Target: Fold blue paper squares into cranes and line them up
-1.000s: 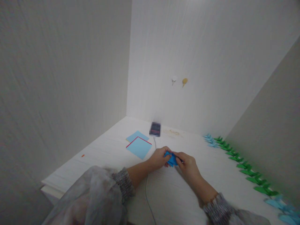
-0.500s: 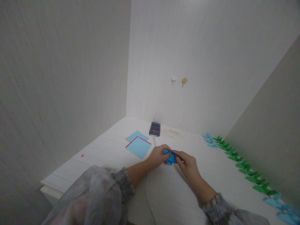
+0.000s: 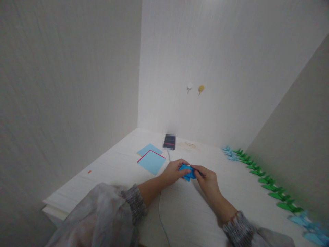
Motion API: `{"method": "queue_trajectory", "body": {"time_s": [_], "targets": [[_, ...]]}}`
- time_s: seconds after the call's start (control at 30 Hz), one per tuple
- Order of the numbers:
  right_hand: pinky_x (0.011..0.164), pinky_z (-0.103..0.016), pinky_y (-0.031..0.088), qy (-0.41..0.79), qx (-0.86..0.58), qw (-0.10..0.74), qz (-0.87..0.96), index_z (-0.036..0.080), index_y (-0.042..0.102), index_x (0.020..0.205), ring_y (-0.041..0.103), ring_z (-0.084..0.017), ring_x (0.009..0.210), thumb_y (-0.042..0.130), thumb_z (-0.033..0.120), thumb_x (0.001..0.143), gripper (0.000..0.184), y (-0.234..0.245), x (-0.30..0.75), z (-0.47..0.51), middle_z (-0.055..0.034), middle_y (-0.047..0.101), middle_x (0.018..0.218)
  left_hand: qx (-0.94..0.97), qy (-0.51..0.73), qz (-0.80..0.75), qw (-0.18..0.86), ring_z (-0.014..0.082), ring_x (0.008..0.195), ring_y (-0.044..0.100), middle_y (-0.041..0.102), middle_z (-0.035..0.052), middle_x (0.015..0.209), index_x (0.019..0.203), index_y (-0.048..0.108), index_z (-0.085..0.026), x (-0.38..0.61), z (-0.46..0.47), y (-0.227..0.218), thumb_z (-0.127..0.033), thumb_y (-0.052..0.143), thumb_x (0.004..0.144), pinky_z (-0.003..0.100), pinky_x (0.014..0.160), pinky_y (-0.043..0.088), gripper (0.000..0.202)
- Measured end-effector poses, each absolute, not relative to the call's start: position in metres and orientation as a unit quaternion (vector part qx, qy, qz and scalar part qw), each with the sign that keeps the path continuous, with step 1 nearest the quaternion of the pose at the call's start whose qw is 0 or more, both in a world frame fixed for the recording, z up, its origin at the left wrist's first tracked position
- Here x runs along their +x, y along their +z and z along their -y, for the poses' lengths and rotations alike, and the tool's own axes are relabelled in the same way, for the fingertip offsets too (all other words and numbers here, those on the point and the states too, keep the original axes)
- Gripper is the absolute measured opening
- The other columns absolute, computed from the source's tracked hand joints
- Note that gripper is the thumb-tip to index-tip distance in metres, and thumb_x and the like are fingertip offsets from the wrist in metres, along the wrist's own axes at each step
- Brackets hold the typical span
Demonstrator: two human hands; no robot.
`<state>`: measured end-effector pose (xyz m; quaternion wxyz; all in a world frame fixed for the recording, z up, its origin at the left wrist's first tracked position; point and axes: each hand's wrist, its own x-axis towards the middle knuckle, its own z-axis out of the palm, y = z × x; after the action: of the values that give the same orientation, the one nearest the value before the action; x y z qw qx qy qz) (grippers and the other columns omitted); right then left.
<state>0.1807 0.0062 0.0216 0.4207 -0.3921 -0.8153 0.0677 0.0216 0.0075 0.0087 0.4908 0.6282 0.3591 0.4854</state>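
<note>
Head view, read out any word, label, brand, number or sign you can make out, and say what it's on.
No readable text anywhere.
Dark device: pixelated; any lettering on it can't be read.
Folded paper in the hands: no lettering visible.
Light blue sheets: red edging, no lettering visible.
Hooks: no marking visible.

We see a pale, finely streaked back wall (image 3: 231,61) between a greyer left wall (image 3: 69,75) and a shaded right wall (image 3: 303,130). It bears a round white hook (image 3: 189,86) beside a yellow hook (image 3: 201,88). Soft light brightens its top, and below we see a white, faintly grained tabletop (image 3: 113,164).
</note>
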Motion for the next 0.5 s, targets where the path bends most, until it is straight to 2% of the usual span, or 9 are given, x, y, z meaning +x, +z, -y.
{"method": "queue_trajectory", "body": {"time_s": [0.2, 0.37, 0.43, 0.5], "targets": [[0.064, -0.027, 0.049, 0.075, -0.356, 0.424, 0.829, 0.019, 0.062, 0.085, 0.059, -0.015, 0.071, 0.042, 0.018, 0.074, 0.023, 0.027, 0.178, -0.002, -0.0042, 0.064, 0.079, 0.606, 0.504, -0.349, 0.507, 0.0102, 0.064, 0.054, 0.057, 0.0050, 0.077, 0.088, 0.049, -0.011, 0.022, -0.013, 0.002, -0.023, 0.061, 0.060, 0.023, 0.060, 0.044, 0.034], [0.042, -0.021, 0.046, 0.115, -0.396, 0.426, 0.806, 0.015, 0.052, 0.103, 0.058, -0.013, 0.057, 0.045, 0.028, 0.075, 0.032, 0.031, 0.172, 0.005, -0.0077, 0.062, 0.084, 0.649, 0.482, -0.404, 0.427, 0.0128, 0.070, 0.054, 0.059, 0.0044, 0.079, 0.089, 0.051, -0.013, 0.019, -0.012, 0.006, -0.020, 0.058, 0.061, 0.025, 0.064, 0.043, 0.030], [0.044, -0.021, 0.047, 0.123, -0.405, 0.424, 0.801, 0.015, 0.054, 0.100, 0.058, -0.013, 0.059, 0.044, 0.030, 0.076, 0.030, 0.031, 0.170, 0.005, -0.0068, 0.061, 0.080, 0.682, 0.469, -0.426, 0.365, 0.0136, 0.074, 0.054, 0.059, 0.0035, 0.082, 0.090, 0.052, -0.015, 0.017, -0.009, 0.009, -0.020, 0.056, 0.063, 0.025, 0.068, 0.042, 0.028], [0.056, -0.024, 0.048, 0.112, -0.397, 0.422, 0.808, 0.017, 0.058, 0.091, 0.058, -0.014, 0.065, 0.043, 0.030, 0.077, 0.024, 0.031, 0.169, 0.003, -0.0058, 0.061, 0.078, 0.706, 0.456, -0.443, 0.312, 0.0139, 0.076, 0.053, 0.059, 0.0022, 0.082, 0.091, 0.053, -0.017, 0.016, -0.005, 0.013, -0.020, 0.054, 0.064, 0.025, 0.070, 0.041, 0.027]]}}
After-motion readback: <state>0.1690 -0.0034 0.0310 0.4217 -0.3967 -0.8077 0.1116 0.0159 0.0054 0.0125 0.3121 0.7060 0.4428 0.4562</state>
